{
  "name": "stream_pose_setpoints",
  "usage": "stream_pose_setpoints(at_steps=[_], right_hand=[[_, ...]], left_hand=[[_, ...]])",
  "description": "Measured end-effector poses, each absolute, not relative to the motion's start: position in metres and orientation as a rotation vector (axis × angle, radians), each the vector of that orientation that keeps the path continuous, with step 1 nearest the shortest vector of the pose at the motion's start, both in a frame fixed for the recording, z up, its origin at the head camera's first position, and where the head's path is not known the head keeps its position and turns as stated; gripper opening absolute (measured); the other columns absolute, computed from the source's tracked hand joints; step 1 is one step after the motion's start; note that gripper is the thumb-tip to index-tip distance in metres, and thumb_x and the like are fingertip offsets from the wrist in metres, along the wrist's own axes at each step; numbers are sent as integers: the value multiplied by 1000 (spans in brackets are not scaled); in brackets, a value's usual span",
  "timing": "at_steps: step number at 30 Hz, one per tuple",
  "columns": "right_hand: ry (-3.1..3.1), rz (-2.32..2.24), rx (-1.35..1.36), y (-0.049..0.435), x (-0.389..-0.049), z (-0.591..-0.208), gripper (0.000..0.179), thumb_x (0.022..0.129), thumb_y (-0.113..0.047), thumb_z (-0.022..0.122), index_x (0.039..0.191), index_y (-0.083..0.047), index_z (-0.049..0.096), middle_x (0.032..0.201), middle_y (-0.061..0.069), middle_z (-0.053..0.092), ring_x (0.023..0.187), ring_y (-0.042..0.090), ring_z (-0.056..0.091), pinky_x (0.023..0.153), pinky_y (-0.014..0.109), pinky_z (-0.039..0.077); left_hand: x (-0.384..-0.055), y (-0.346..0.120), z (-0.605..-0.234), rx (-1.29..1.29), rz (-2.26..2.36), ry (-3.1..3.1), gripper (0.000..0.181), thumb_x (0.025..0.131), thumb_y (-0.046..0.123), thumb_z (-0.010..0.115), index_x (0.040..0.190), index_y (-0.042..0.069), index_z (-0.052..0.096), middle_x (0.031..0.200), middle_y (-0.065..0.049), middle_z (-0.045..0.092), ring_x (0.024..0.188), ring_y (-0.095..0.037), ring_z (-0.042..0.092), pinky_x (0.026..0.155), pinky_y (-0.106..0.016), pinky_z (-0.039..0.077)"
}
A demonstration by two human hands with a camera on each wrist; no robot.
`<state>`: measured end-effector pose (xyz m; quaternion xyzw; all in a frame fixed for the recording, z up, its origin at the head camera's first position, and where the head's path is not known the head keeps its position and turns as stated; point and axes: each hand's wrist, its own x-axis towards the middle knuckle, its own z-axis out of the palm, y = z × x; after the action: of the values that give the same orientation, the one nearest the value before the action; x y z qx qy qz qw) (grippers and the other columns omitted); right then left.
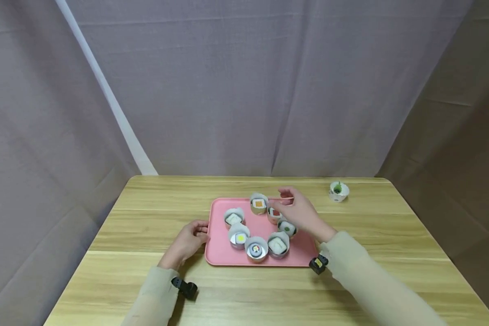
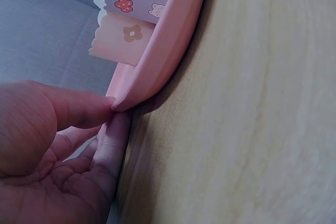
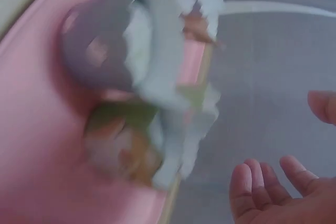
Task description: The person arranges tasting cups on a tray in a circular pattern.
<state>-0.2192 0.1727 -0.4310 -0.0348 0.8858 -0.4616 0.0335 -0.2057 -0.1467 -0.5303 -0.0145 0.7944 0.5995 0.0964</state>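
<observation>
On the wooden table lies a pink tray (image 1: 224, 256) that bears several paper cups in a ring, each with a sushi-like piece in it. My left hand (image 1: 190, 237) pinches the tray's left edge between thumb and fingers; the left wrist view shows the thumb on the rim (image 2: 152, 77). Over the tray's far right part is my right hand (image 1: 301, 213), its fingers apart and holding nothing. Below it stands a cup with a red-topped piece (image 1: 275, 214), partly covered by the fingers. In the right wrist view, a purple cup (image 3: 100, 45) looks blurred.
A white paper cup (image 1: 339, 192) with a green leafy piece stands on the table (image 1: 383, 253) at the back right, off the tray. Grey cloth (image 1: 212, 90) hangs behind the table's far edge and along both sides.
</observation>
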Motion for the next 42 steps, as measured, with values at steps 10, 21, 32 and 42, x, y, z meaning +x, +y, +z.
stream_pose_setpoints(at_steps=[10, 21, 32, 42], right_hand=[[2803, -1411, -4, 234, -214, -448, 72, 89, -47, 65, 140, -2, 41, 131, 19, 48, 113, 31, 51, 93, 45, 46], [2858, -1415, 65, 284, -214, -463, 80, 90, -50, 62, 142, 4, 35, 133, 27, 43, 115, 39, 48, 95, 49, 44], [2826, -1572, 379, 301, -217, -475, 91, 87, -51, 65, 145, 5, 24, 136, 30, 36, 121, 39, 40, 98, 48, 38], [2576, -1801, 708, 317, -237, -501, 112, 82, -55, 68, 152, -9, -6, 151, 28, 20, 131, 42, 33, 107, 49, 31]], left_hand=[[-205, -145, -530, -24, 1807, 2334, 39, 87, -9, 60, 126, -2, 57, 103, -14, 59, 88, -22, 59, 74, -31, 52], [-205, -145, -528, -30, 1806, 2318, 39, 88, -8, 60, 126, -1, 57, 105, -15, 59, 89, -22, 58, 74, -32, 52], [-204, -145, -528, -28, 1797, 2342, 39, 87, -9, 60, 125, -2, 57, 103, -14, 59, 88, -22, 58, 74, -31, 52], [-203, -145, -526, -42, 1773, 2338, 39, 88, -7, 60, 126, -1, 57, 105, -14, 58, 88, -23, 58, 72, -30, 52]])
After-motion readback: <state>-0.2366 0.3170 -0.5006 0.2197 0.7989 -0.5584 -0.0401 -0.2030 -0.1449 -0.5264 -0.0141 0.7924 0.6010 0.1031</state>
